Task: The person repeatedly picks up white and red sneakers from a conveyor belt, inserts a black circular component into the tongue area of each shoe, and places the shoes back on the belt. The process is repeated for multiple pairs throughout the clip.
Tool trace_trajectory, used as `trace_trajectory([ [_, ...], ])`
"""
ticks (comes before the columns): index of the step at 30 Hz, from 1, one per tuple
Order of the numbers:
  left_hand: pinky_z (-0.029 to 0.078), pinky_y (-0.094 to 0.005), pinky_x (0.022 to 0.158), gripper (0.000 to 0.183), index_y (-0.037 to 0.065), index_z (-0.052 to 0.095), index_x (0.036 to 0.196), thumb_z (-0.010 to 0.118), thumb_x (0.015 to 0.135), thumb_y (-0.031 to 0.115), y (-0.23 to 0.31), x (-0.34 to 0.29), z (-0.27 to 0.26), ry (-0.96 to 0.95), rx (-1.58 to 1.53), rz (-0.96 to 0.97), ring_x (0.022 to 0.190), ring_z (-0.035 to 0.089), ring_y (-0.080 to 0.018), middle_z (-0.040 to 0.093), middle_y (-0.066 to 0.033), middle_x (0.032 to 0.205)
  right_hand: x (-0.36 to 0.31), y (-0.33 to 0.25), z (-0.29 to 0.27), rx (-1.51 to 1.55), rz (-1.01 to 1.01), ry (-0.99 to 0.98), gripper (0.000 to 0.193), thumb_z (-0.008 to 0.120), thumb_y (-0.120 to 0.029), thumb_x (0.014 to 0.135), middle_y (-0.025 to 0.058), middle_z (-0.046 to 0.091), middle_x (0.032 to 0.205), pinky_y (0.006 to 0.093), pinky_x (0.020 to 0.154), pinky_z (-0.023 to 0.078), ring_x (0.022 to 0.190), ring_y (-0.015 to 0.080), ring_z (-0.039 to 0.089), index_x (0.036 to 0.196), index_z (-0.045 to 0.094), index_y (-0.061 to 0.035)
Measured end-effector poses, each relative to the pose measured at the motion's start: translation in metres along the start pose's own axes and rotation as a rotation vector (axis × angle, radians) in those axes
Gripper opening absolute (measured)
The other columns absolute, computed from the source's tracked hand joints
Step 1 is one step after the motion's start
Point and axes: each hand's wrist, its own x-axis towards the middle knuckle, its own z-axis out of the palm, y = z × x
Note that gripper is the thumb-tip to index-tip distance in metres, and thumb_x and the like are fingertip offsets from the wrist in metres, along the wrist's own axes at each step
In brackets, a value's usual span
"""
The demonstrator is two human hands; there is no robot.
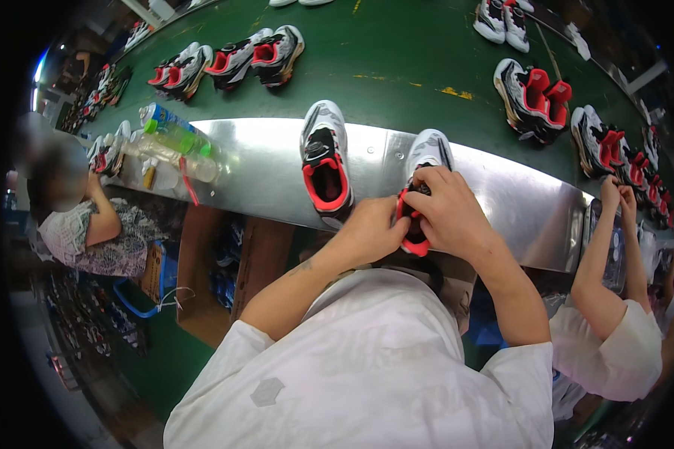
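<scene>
A second black, white and red sneaker [326, 161] lies on the metal shelf [262, 172], sole down, opening facing the viewer. Clear plastic bottles [174, 146], one with a green cap, lie at the shelf's left end. More sneaker pairs [228, 60] sit on the green conveyor belt [397, 52] behind. A seated co-worker [82, 217] is at left; another co-worker's raised arms [610, 247] at right.
</scene>
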Motion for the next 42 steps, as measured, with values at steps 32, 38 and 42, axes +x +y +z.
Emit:
trace_trajectory([
  [32, 0.058, -0.0448, 0.072, 0.029, -0.003, 0.072, 0.111, 0.077, 0.083, 0.003, -0.005, 0.017, 0.046, 0.377, -0.234, 0.074, 0.086, 0.075, -0.0416, 0.075, -0.0247, 0.102, -0.006, 0.011, -0.049, 0.152, 0.145, -0.155, 0.021, 0.068, -0.022, 0.102, 0.0184, 0.072, 0.103, 0.0495, 0.079, 0.057, 0.095, 0.0379, 0.072, 0.107, 0.067, -0.0014],
  [38, 0.058, -0.0384, 0.071, 0.038, -0.002, 0.074, 0.122, 0.075, 0.083, -0.003, -0.015, 0.020, 0.052, 0.448, -0.011, 0.287, 0.080, 0.076, -0.0377, 0.076, -0.0221, 0.097, 0.004, -0.001, -0.032, -0.100, 0.336, -0.378, 0.033, 0.071, -0.036, 0.099, 0.0171, 0.071, 0.096, 0.0454, 0.073, 0.057, 0.091, 0.0341, 0.071, 0.097, 0.067, -0.0032],
  [42, 0.059, -0.0402, 0.072, 0.040, -0.002, 0.073, 0.123, 0.073, 0.083, -0.005, -0.014, 0.018, 0.055, 0.436, 0.021, 0.303, 0.083, 0.076, -0.0404, 0.076, -0.0224, 0.101, -0.018, 0.010, -0.031, -0.001, 0.045, -0.030, 0.033, 0.073, -0.036, 0.097, 0.0128, 0.067, 0.093, 0.0444, 0.072, 0.057, 0.090, 0.0330, 0.068, 0.097, 0.067, -0.0033],
])
